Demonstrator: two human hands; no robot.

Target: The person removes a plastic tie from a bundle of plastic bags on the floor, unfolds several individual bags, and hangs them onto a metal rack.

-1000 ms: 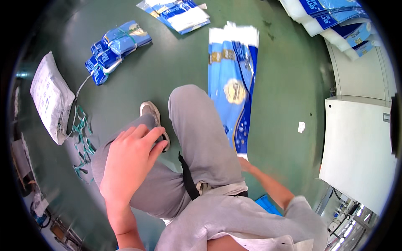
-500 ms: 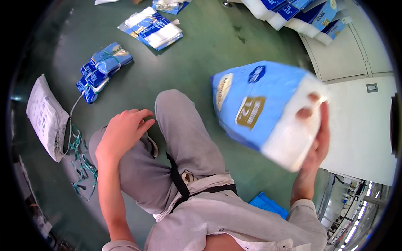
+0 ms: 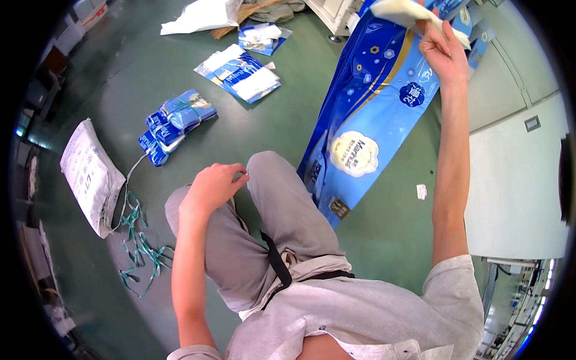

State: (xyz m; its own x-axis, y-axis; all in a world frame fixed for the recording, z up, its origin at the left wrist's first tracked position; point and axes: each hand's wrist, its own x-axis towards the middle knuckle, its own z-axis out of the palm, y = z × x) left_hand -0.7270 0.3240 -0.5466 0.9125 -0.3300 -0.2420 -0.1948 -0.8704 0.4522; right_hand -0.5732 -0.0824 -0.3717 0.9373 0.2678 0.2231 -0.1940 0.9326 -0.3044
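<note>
Blue plastic bags (image 3: pixel 384 96) slant at two o'clock, the right hand (image 3: pixel 443 51) clamped on their white end (image 3: pixel 399 11), likely the best hold for something probably light, limp and slippery, while the left hand (image 3: pixel 215 186), empty, thumb and fingers apart, is at nine.

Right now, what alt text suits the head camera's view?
A person's right hand grips the white end of a long, glossy blue plastic sheaf, green floor beyond. The empty left hand is over grey trousers; a plump white plastic sack sits at left.
</note>
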